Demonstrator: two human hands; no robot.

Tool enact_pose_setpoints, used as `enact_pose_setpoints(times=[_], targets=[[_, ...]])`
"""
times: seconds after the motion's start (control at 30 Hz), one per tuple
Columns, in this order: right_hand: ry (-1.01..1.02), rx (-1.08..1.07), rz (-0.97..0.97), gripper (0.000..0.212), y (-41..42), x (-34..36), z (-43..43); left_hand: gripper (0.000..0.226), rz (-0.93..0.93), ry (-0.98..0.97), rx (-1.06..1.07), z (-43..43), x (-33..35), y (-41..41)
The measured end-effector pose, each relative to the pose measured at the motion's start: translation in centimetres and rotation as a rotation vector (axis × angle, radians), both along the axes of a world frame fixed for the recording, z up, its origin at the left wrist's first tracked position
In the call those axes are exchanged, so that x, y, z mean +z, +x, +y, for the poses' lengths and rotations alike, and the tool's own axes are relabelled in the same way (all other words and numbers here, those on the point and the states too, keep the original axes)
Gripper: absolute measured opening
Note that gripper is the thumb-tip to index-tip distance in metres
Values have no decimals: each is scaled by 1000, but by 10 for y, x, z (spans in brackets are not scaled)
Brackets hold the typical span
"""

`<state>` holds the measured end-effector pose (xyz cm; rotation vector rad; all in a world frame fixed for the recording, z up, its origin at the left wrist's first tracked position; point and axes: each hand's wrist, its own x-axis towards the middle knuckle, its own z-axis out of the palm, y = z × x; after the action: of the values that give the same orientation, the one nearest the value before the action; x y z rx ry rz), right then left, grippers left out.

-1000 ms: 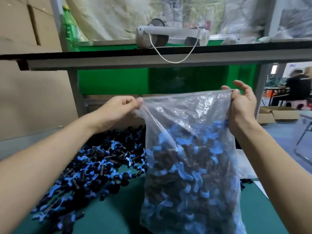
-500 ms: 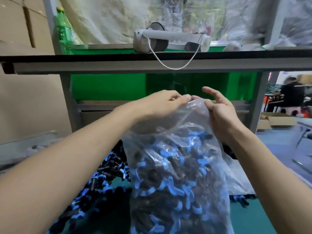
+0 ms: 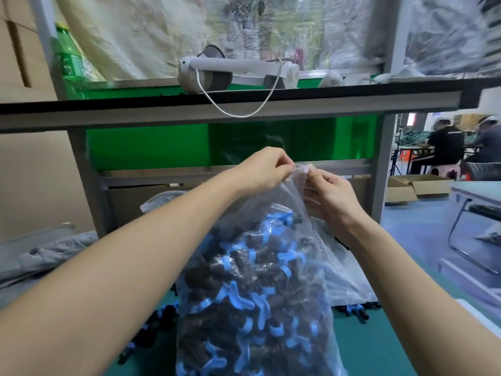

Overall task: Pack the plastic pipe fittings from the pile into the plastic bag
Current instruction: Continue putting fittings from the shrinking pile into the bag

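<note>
A clear plastic bag (image 3: 273, 213) stands upright on the green table, filled with black and blue plastic pipe fittings (image 3: 252, 289). My left hand (image 3: 264, 169) pinches the gathered top of the bag from the left. My right hand (image 3: 329, 195) pinches the same gathered top from the right, fingers curled on the film. The two hands nearly touch above the bag. A few loose fittings of the pile (image 3: 160, 321) show at the bag's lower left, mostly hidden behind my left forearm, and some more (image 3: 357, 310) lie at its right.
A grey shelf (image 3: 244, 109) crosses overhead with a white headset (image 3: 238, 74) and a green bottle (image 3: 67, 61) on it. Green backing sits behind the bag. Cardboard boxes (image 3: 417, 185) and seated people (image 3: 444, 147) are at the right. A grey cloth (image 3: 54, 253) lies at the left.
My hands came together from the bag's two upper corners, gathering its open mouth into one bunch. The view shifted, and my left forearm now covers most of the pile.
</note>
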<state>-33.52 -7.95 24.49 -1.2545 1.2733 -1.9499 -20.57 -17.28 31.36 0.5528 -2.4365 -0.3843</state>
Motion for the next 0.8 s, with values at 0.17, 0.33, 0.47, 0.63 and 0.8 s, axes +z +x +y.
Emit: enact_pose_setpoints(times=[0.17, 0.33, 0.47, 0.63, 0.8], targets=[[-54, -147, 41, 28, 10, 1, -3, 16, -49, -49, 20, 3, 4, 0], [-140, -380, 94, 21, 11, 9, -13, 42, -129, 6, 22, 10, 15, -1], [-163, -480, 96, 25, 7, 14, -22, 35, -304, -269, 118, 13, 9, -11], [-157, -534, -94, 20, -10, 13, -23, 35, -257, -655, 225, -12, -16, 6], [-132, -562, -143, 18, -38, 6, -12, 37, -425, -448, 245, -76, -34, 81]])
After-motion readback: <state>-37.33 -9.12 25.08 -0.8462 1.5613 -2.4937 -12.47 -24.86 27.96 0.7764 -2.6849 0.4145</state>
